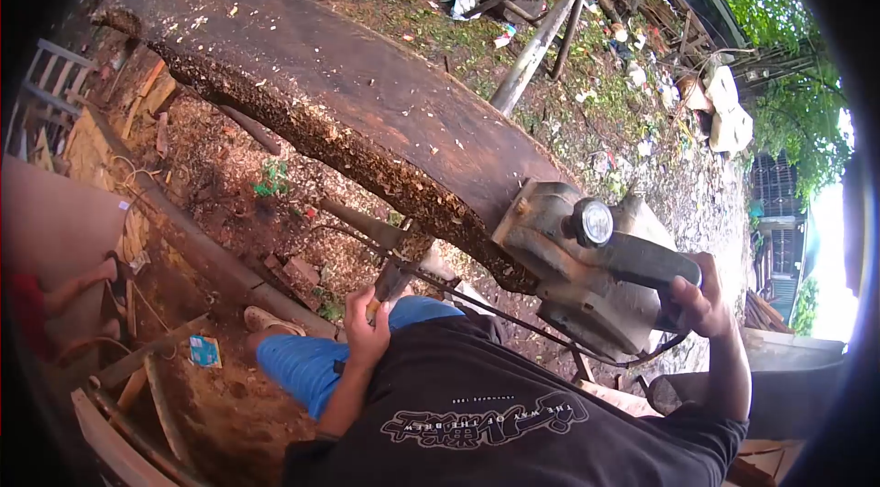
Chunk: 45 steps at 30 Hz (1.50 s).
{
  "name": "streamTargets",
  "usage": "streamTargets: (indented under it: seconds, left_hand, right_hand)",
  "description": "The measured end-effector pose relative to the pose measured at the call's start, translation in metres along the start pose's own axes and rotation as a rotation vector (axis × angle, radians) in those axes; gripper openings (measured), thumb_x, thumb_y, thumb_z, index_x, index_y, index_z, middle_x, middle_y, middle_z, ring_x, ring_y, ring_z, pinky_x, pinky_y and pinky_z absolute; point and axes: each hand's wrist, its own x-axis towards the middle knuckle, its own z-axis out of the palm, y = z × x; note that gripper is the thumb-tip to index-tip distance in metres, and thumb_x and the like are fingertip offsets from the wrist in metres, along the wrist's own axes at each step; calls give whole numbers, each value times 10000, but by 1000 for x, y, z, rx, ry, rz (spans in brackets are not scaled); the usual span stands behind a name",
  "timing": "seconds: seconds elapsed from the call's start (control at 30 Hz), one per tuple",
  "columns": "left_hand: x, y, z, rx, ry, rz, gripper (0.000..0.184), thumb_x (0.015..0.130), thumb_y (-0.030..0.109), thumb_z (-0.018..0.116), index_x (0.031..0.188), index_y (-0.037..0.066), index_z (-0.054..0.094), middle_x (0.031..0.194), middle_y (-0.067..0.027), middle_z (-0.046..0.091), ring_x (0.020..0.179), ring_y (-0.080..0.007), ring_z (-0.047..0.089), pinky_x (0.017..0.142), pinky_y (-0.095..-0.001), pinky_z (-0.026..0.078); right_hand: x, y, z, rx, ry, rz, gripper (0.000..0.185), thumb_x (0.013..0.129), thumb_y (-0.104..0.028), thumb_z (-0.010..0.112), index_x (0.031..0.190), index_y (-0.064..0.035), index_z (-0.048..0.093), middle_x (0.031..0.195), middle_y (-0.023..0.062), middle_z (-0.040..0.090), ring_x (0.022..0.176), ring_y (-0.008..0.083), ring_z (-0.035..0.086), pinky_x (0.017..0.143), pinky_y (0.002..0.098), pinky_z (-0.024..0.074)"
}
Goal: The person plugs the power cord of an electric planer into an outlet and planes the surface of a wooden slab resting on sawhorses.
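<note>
A large, dark, curved wooden slab [367, 93] slants across the view, wood shavings scattered on its top and rough edge. On its near right end rests a worn metal power tool [559, 258] with a round front knob, like an electric planer. My right hand [701, 299] is wrapped round its rear handle. Below the slab's rough edge, my left hand [368, 326] grips a short dark tool [392, 282] with a light wooden end; its exact kind is unclear. A dark cord [477, 302] runs from the planer past this tool.
Wood shavings [215, 152] cover the ground beneath the slab. A pale post [545, 42] stands behind it. Part of another person, a bare limb [78, 290], shows at far left. Wooden pieces [147, 395] lie lower left, and a blue packet [205, 351] is on the ground.
</note>
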Motion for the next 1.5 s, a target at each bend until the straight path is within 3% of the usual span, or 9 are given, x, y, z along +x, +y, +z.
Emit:
streamTargets:
  seconds: [0.07, 0.3, 0.6, 0.7, 0.73, 0.87, 0.9, 1.0, 1.5]
  left_hand:
    - [2, 1, 1, 6, 4, 0, 333, 833, 147, 693, 1097, -28, 590, 914, -128, 584, 794, -218, 594, 687, -315, 496]
    - [11, 14, -4, -18, 7, 26, 268, 816, 59, 643, 1070, -15, 602, 903, -148, 554, 759, -253, 573, 655, -323, 480]
    - [27, 5, -18, -27, -95, 106, 228, 824, 100, 625, 1029, 4, 608, 971, -194, 582, 866, -361, 571, 780, -441, 473]
    - [29, -13, -29, -77, -153, 88, 230, 820, 113, 637, 1015, -2, 600, 1007, -207, 582, 920, -383, 575, 790, -430, 487]
    - [35, -15, -35, -80, -139, 127, 243, 814, 117, 648, 1018, -4, 597, 1015, -208, 582, 919, -383, 576, 785, -426, 491]
    - [49, -45, -66, -74, -22, -60, 221, 829, 134, 658, 993, -3, 604, 925, -189, 606, 857, -329, 610, 740, -380, 503]
    - [37, -78, -60, -219, 5, -322, 202, 841, 145, 655, 963, -8, 609, 892, -168, 616, 813, -297, 618, 689, -362, 501]
    - [78, -77, -106, 53, 119, -109, 197, 853, 152, 651, 954, -11, 607, 904, -154, 621, 779, -265, 618, 639, -347, 494]
    - [294, -262, -317, 194, 451, -39, 240, 899, 189, 634, 1074, 35, 577, 946, -108, 623, 823, -172, 607, 694, -305, 505]
  right_hand:
    - [4, -8, 17, -22, 199, -4, 537, 818, -495, 620, 748, 37, 592, 508, 28, 522, 420, 95, 478, 392, 245, 368]
    - [43, -6, 15, -29, -42, -115, 556, 819, -532, 594, 618, -17, 542, 481, 21, 502, 417, 93, 474, 390, 246, 353]
    - [102, -67, 52, -93, -23, -182, 585, 823, -562, 572, 583, -30, 531, 469, 13, 498, 397, 107, 465, 384, 260, 341]
    - [136, -89, 61, -161, -92, -195, 601, 859, -576, 523, 852, 24, 517, 503, 63, 517, 390, 124, 495, 359, 251, 370]
    - [147, -112, 76, -131, -39, -207, 556, 849, -542, 541, 709, -5, 522, 475, 45, 504, 381, 118, 484, 356, 251, 355]
    - [196, -177, 122, -100, 64, -265, 548, 852, -515, 544, 611, -23, 538, 448, 29, 485, 359, 112, 471, 344, 246, 346]
    - [209, -191, 132, -100, 77, -287, 549, 857, -518, 539, 627, -20, 542, 448, 30, 484, 354, 112, 470, 341, 245, 349]
    - [253, -234, 146, -187, -91, -322, 512, 899, -513, 481, 869, -2, 504, 502, 58, 494, 339, 123, 453, 324, 239, 351]
    - [404, -459, 308, -112, 68, -384, 459, 896, -497, 506, 723, -71, 506, 518, 6, 484, 343, 89, 427, 335, 222, 353]
